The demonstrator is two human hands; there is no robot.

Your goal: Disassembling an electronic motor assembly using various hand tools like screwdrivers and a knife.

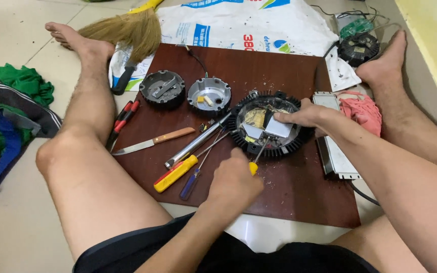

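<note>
Brown board (289, 197) on the floor, round black finned housing (270, 127) sits near its middle-right. Right hand (302, 115) rests on the housing rim, fingers pressing a white block (278, 128) inside. Left hand (234, 179) is fisted around a yellow-handled screwdriver (257, 157), tip in the housing. Kitchen knife (153, 142) and spare screwdrivers (185, 169) lie left.

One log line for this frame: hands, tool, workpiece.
left hand: grips yellow-handled screwdriver, tip in round black housing | right hand: presses white block inside housing | base: brown board
</note>
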